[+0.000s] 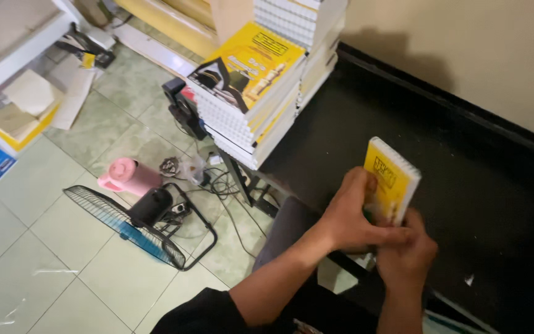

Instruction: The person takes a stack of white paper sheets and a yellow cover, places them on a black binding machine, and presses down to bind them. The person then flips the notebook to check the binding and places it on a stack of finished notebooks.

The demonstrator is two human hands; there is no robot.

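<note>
We hold one yellow book [390, 178] with both hands above the black table [495, 185]. The left hand [353, 213] is clamped on the book's left face and near corner, fingers wrapped over the cover and the thumb side toward us. The right hand [406, 256] sits directly below and slightly to the right of the left, closed around the book's lower end; the two hands touch each other at the fingers.

The book stands nearly upright, tilted a little, with its long axis running up and away from the hands toward the wall [465, 49]. Its yellow cover faces left, and its white page edge faces up and to the right. The free upper end lies beyond both hands; the lower end is hidden inside the grip. Both hands are in contact with the book, so neither is the nearer one, but the left covers more of the cover.

Well to the left of the left hand, and farther from us, a stack of books [248, 93] with the same yellow covers rests on the far-left end of the table. Below and left of the hands, on the tiled floor [32, 247], lie a black floor fan [134, 226] and a pink jug [128, 176], both well apart from the hands.
</note>
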